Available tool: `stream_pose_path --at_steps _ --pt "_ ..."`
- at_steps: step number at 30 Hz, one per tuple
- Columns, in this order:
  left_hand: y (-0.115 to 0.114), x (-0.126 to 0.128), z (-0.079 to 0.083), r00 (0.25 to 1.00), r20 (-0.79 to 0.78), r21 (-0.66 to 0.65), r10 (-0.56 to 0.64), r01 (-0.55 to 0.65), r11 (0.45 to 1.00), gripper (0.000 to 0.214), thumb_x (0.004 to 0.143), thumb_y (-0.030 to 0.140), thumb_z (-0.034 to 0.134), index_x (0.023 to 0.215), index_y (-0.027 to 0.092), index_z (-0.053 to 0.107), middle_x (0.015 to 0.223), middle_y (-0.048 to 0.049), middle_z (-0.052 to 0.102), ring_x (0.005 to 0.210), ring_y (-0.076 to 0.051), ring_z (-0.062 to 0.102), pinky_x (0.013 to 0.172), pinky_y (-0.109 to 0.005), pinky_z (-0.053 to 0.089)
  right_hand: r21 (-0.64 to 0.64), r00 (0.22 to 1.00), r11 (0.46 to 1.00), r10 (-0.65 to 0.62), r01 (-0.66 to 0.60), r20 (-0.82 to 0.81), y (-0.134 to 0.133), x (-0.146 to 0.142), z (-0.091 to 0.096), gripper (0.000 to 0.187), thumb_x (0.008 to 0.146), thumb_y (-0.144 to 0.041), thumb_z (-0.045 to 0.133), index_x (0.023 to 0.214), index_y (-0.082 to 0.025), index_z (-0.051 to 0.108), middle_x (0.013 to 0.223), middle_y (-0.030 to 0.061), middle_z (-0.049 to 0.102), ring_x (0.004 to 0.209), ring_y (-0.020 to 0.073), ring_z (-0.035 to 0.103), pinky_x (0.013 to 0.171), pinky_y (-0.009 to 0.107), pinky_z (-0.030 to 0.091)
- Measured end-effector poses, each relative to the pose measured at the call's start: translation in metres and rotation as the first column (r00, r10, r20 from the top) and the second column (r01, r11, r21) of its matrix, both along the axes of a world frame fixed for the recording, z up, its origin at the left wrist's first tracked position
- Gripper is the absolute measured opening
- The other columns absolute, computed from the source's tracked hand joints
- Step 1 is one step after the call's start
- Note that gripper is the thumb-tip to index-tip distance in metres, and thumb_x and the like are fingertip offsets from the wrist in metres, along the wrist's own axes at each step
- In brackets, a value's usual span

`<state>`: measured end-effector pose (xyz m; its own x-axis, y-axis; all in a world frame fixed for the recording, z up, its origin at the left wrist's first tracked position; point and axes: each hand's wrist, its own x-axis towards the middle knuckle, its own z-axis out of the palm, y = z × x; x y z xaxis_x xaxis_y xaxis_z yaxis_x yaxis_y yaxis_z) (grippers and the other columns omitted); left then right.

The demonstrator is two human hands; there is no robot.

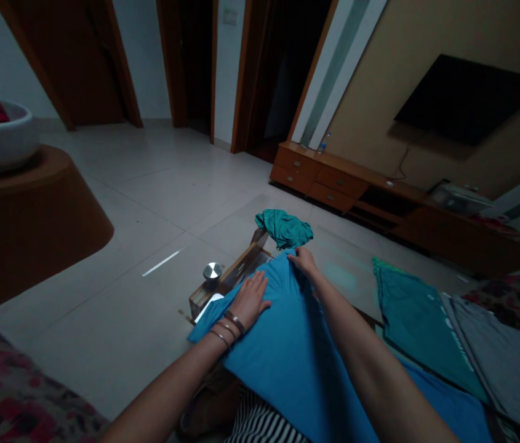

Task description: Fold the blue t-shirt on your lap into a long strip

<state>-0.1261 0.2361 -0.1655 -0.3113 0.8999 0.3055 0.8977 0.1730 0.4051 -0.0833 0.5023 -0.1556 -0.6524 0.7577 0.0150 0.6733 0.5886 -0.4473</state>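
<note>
A blue T-shirt point(282, 332) lies spread over a low table in front of me, one sleeve pointing out to the left. My left hand point(250, 298) rests flat on its upper part, fingers stretched out, with bracelets at the wrist. At the shirt's far edge my right hand point(304, 261) is closed, pinching the cloth near the collar. Just beyond it, a crumpled teal garment point(285, 227) sits at the table's far end. The shirt's near right part is hidden under my right forearm.
A round metal lid or knob point(212, 271) is on the wooden table frame point(232, 274). To the right lie a folded green shirt point(426, 326) and a grey garment point(509, 363). A white bowl point(10, 138) stands at left; a TV cabinet point(333, 181) lines the wall.
</note>
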Motion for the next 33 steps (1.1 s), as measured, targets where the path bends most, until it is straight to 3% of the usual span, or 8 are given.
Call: stream_pose_path --at_steps 10,14,17,19,22,25,29,33 --pt "-0.014 -0.021 0.01 0.985 -0.037 -0.015 -0.168 0.167 0.986 0.048 0.09 0.039 0.05 0.134 0.021 0.046 0.142 -0.0129 0.044 0.135 -0.024 0.035 0.109 -0.048 0.029 -0.113 0.966 0.993 0.011 -0.041 -0.257 0.019 0.019 -0.004 0.028 0.071 -0.021 0.057 0.097 -0.016 0.063 0.099 0.0053 0.067 0.091 0.0175 0.059 0.085 0.03 0.045" --pt "-0.019 -0.031 0.014 1.0 0.009 0.127 0.012 -0.013 0.992 0.035 0.091 0.024 0.045 0.124 0.016 0.053 0.128 -0.0139 0.054 0.122 -0.024 0.047 0.104 -0.046 0.037 -0.178 0.931 0.978 0.035 -0.107 -0.365 0.019 0.015 -0.004 0.042 0.065 -0.014 0.058 0.107 -0.014 0.062 0.11 0.0072 0.066 0.1 0.0179 0.059 0.091 0.031 0.044" --pt "-0.022 -0.037 0.017 0.974 0.064 0.218 0.217 -0.226 0.949 0.029 0.088 0.018 0.045 0.113 0.011 0.056 0.113 -0.0147 0.059 0.107 -0.024 0.052 0.095 -0.044 0.043 -0.224 0.905 0.964 0.039 -0.146 -0.424 0.019 0.013 0.002 0.047 0.064 -0.012 0.055 0.111 -0.013 0.061 0.114 0.0078 0.065 0.102 0.0179 0.06 0.092 0.032 0.044" --pt "-0.023 -0.041 0.021 0.964 0.035 0.252 0.265 -0.265 0.931 0.026 0.086 0.015 0.044 0.108 0.011 0.059 0.108 -0.0149 0.06 0.105 -0.025 0.052 0.093 -0.045 0.044 -0.247 0.893 0.956 0.034 -0.161 -0.449 0.018 0.013 0.008 0.046 0.064 -0.012 0.054 0.11 -0.012 0.062 0.112 0.0081 0.066 0.101 0.0185 0.061 0.092 0.033 0.045" --pt "-0.021 -0.042 0.025 0.994 -0.111 0.183 -0.009 0.029 0.983 0.029 0.089 0.014 0.039 0.108 0.015 0.061 0.114 -0.013 0.061 0.112 -0.024 0.051 0.098 -0.043 0.04 -0.27 0.878 0.944 0.042 -0.192 -0.478 0.013 0.017 0.019 0.042 0.065 -0.012 0.054 0.105 -0.011 0.063 0.109 0.0081 0.067 0.099 0.0189 0.061 0.092 0.033 0.045" --pt "-0.019 -0.04 0.022 0.933 -0.138 -0.012 -0.334 0.335 0.942 0.031 0.093 0.028 0.042 0.117 0.019 0.06 0.125 -0.0114 0.059 0.123 -0.022 0.047 0.103 -0.04 0.035 -0.284 0.864 0.932 0.057 -0.226 -0.501 0.005 0.022 0.033 0.04 0.065 -0.012 0.054 0.104 -0.011 0.063 0.107 0.0079 0.068 0.097 0.0183 0.062 0.091 0.033 0.046" --pt "-0.017 -0.04 0.013 0.933 -0.127 -0.152 -0.338 0.318 0.936 0.051 0.089 0.049 0.047 0.133 0.024 0.048 0.143 -0.0108 0.043 0.134 -0.024 0.036 0.108 -0.041 0.028 -0.283 0.851 0.925 0.074 -0.254 -0.52 -0.007 0.028 0.055 0.041 0.063 -0.01 0.054 0.104 -0.012 0.063 0.106 0.0071 0.068 0.097 0.018 0.062 0.092 0.034 0.046" --pt "-0.017 -0.047 0.008 0.923 -0.186 -0.204 -0.337 0.3 0.932 0.055 0.089 0.053 0.043 0.138 0.028 0.042 0.148 -0.0089 0.036 0.136 -0.024 0.033 0.108 -0.041 0.024 -0.245 0.841 0.921 0.137 -0.302 -0.523 -0.02 0.036 0.077 0.043 0.063 -0.008 0.055 0.106 -0.013 0.063 0.105 0.0056 0.068 0.096 0.0178 0.062 0.092 0.033 0.045"
